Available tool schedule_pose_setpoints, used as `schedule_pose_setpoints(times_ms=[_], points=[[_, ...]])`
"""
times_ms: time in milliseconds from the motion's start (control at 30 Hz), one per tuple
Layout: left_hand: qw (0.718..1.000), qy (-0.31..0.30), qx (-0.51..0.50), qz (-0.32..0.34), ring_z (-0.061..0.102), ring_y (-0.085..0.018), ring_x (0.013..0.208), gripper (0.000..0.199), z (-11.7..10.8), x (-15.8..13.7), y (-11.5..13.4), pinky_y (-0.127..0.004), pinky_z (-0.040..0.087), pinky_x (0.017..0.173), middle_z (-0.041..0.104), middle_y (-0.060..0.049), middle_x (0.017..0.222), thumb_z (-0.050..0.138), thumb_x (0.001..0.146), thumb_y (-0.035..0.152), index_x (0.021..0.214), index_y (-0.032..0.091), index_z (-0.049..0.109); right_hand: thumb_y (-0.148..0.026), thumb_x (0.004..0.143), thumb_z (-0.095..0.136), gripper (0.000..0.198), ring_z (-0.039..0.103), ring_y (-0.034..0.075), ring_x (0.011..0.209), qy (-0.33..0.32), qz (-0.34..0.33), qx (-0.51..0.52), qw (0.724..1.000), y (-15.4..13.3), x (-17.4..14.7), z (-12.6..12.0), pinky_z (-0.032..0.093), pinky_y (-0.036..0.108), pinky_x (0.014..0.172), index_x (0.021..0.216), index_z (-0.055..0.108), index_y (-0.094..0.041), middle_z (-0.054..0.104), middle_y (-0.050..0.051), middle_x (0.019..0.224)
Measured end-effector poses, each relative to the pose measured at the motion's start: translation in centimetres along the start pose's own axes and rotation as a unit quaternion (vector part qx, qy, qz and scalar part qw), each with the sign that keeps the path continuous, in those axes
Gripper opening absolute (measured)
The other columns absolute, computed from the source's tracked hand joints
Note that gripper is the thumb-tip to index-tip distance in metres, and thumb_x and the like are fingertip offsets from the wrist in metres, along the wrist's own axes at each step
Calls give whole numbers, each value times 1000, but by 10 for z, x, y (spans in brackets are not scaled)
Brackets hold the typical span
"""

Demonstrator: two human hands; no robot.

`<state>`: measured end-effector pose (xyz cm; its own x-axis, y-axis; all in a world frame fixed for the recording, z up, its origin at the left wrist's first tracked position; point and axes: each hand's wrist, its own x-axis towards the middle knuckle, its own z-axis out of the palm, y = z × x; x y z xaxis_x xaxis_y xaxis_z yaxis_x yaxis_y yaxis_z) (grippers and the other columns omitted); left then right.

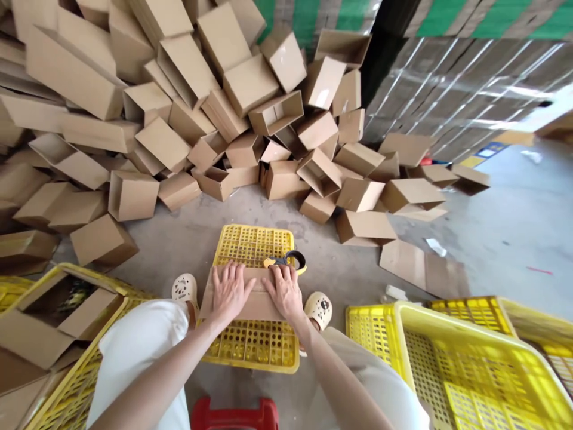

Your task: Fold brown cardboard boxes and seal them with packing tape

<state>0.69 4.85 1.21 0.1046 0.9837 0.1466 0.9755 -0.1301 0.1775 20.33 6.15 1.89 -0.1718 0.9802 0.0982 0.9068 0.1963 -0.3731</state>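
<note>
Two bare hands lie flat on a brown cardboard box [259,307], and we see it resting on an upturned yellow crate [250,352] between the person's knees. The left hand [230,291] covers the box's left part, its fingers slightly apart and reaching toward the far edge, the thumb spread toward the middle. The right hand [284,291] mirrors it on the right part, thumb angled inward, fingers laid over the top rather than clamped around anything. Between the two thumbs we find a strip of bare cardboard.

Just beyond the right fingertips sits a black-and-yellow tool with a dark ring [282,260]; we cannot tell whether they touch it. We notice cream clogs to either side of the crate, the left one [183,289] and the right one [319,309], and a red stool [235,416] at the bottom edge.

To the left, we see a yellow basket [117,307] holding a carton with its top uncovered; to the right, another yellow basket [373,325] stands near the right leg. Ahead of us, a heap of cartons [163,143] spreads across the grey floor [523,221].
</note>
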Motion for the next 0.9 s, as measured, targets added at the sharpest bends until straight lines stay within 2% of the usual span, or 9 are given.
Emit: schedule_pose_setpoints(times_ms=[267, 433, 567, 667, 733, 833, 900], points=[[999, 30, -27, 1, 44, -35, 152, 52, 6, -6, 7, -72, 14, 129, 60, -15, 154, 38, 110, 46, 150, 20, 58, -41, 111, 40, 41, 39, 32, 147, 27, 27, -89, 995, -17, -9, -3, 49, 42, 110, 143, 58, -23, 60, 10, 141], [999, 37, -34, 14, 35, -34, 158, 61, 10, -4, 4, -72, 13, 129, 48, -15, 165, 36, 109, 49, 160, 19, 46, -42, 111, 38, 46, 34, 34, 153, 15, 47, -101, 994, -23, -10, -4, 48, 43, 113, 145, 60, -21, 59, 10, 148], [997, 55, -21, 53, 30, -31, 161, 65, 15, -14, -1, -66, 19, 131, 34, -13, 173, 37, 109, 48, 166, 18, 35, -43, 111, 34, 55, 25, 39, 160, -2, 102, -121, 987, -30, -13, 0, 43, 54, 117, 160, 49, -21, 43, 10, 168], [993, 76, -6, 89, 29, -30, 162, 65, 19, -31, -5, -62, 24, 130, 30, -11, 175, 38, 109, 45, 168, 20, 29, -42, 112, 29, 59, 17, 39, 163, -15, 124, -153, 980, -37, -14, 4, 32, 64, 122, 167, 36, -23, 28, 9, 176], [990, 88, 0, 110, 30, -30, 161, 65, 21, -43, -9, -60, 27, 130, 30, -10, 175, 38, 109, 44, 169, 23, 26, -41, 112, 25, 60, 15, 37, 164, -15, 128, -170, 977, -39, -16, 6, 26, 66, 125, 169, 31, -22, 22, 10, 177], [986, 93, -3, 135, 32, -29, 160, 68, 22, -55, -18, -56, 31, 129, 30, -9, 175, 41, 109, 49, 170, 24, 24, -41, 112, 24, 61, 16, 34, 164, -11, 125, -176, 976, -36, -20, 10, 27, 65, 125, 169, 27, -20, 20, 11, 177], [988, 96, -10, 118, 33, -30, 160, 72, 21, -58, -27, -54, 33, 128, 33, -11, 174, 42, 108, 52, 170, 22, 24, -43, 112, 27, 62, 19, 34, 164, -1, 101, -171, 980, -29, -26, 13, 32, 63, 124, 168, 30, -19, 25, 12, 176]])
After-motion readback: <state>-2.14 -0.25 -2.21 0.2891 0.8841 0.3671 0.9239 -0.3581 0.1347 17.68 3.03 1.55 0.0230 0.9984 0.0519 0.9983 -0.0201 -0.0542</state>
